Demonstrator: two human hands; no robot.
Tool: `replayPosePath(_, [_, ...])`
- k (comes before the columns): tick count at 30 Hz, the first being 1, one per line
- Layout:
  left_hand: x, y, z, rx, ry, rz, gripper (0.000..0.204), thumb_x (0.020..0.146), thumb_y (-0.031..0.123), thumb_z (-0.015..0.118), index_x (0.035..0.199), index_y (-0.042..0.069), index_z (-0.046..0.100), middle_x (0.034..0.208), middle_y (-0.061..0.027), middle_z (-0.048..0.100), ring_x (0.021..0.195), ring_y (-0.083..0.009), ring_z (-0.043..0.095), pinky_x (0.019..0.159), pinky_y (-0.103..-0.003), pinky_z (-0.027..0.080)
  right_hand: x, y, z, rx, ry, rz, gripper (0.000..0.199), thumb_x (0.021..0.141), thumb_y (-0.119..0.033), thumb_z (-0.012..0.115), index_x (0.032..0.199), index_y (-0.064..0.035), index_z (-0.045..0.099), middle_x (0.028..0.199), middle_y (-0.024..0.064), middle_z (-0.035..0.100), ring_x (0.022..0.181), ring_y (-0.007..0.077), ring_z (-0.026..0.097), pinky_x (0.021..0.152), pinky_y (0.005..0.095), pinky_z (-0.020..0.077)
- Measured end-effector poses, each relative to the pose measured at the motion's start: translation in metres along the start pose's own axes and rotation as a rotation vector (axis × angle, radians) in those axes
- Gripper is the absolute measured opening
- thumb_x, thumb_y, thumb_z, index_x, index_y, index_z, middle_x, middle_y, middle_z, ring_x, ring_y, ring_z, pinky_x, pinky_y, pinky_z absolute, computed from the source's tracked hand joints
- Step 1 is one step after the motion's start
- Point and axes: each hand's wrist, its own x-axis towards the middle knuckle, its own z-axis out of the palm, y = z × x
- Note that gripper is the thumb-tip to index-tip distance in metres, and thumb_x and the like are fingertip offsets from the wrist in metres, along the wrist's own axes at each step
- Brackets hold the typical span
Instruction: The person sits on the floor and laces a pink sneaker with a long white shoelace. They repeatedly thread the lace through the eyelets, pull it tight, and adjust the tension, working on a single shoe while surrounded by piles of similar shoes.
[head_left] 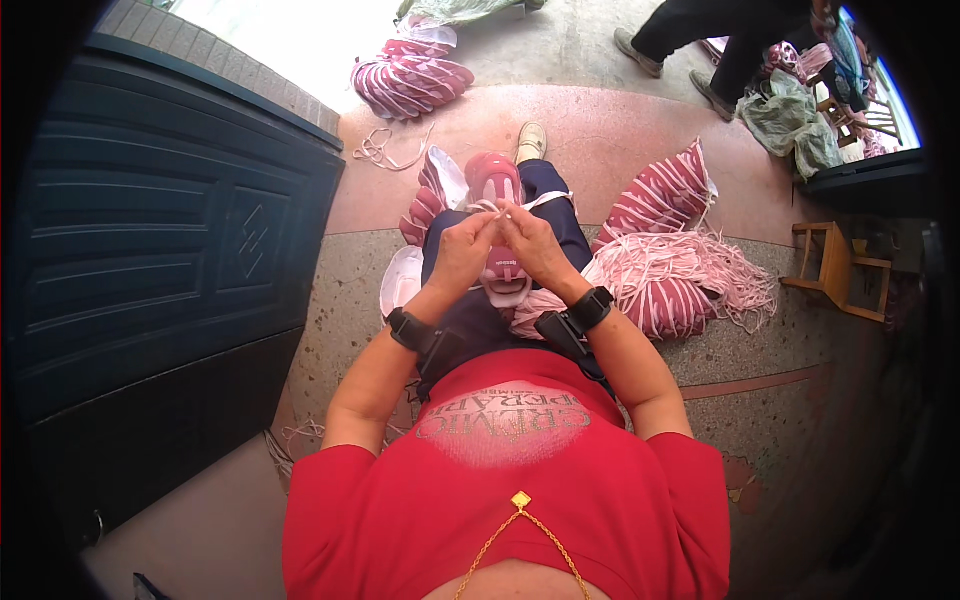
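A pink shoe upper [494, 178] lies lengthwise on my lap, its rounded toe pointing away from me. Both hands meet over its middle, fingertips pressed together. My left hand [466, 248] is closed in a pinch on a whitish shoelace [551, 198], whose loose end stretches out to the right over my thigh. Closed the same way, my right hand [537, 246] touches the left at the lace. The fingers hide the eyelets and the exact hold. Left of my legs sit more pink and white shoe uppers [419, 215].
To my right lie a stack of pink uppers [658, 198] and a heap of pale pink laces [690, 268]. Another bundle [412, 82] rests ahead, near a loose lace [385, 150]. A wooden stool [835, 265] stands right, a dark door [170, 200] left. Another person's legs [700, 40] show far right.
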Motion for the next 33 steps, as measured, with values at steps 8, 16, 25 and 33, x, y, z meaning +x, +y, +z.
replayPosePath(8, [-0.002,0.008,0.002,0.09,0.013,-0.108,0.026,0.091,0.018,0.057,0.103,-0.004,0.063,0.077,-0.0037,0.065,0.067,-0.0068,0.053,0.061,-0.024,0.045,0.0,0.009,-0.001,-0.155,0.105,-0.121,0.022,0.09,-0.018,0.056,0.1,-0.0001,0.064,0.087,0.0146,0.065,0.075,0.0271,0.063,0.066,0.0314,0.0488])
replayPosePath(16, [-0.002,0.003,0.005,0.279,0.087,0.036,0.025,0.092,0.019,0.055,0.103,-0.002,0.063,0.071,-0.0093,0.063,0.064,-0.0096,0.054,0.06,-0.028,0.045,-0.001,0.005,0.002,0.263,0.049,0.191,0.021,0.09,-0.013,0.058,0.102,0.0039,0.063,0.084,0.0026,0.063,0.076,0.0055,0.054,0.066,0.0206,0.0448])
replayPosePath(25, [-0.002,0.002,0.004,0.308,0.056,-0.003,0.023,0.091,0.018,0.054,0.099,-0.002,0.063,0.073,-0.014,0.064,0.064,-0.0159,0.06,0.059,-0.029,0.045,-0.001,0.013,0.002,0.269,0.011,0.175,0.02,0.089,-0.013,0.059,0.1,0.0035,0.063,0.084,0.0021,0.063,0.075,0.0059,0.054,0.066,0.0204,0.0446])
replayPosePath(33, [0.027,-0.022,-0.017,0.43,-0.096,0.316,0.018,0.084,0.013,0.058,0.096,0.002,0.067,0.089,-0.0167,0.065,0.086,-0.0301,0.061,0.077,-0.038,0.046,-0.011,0.018,-0.012,0.107,-0.016,0.093,0.019,0.091,-0.015,0.055,0.097,0.0017,0.063,0.09,0.0044,0.064,0.08,0.0076,0.056,0.071,0.0227,0.0458])
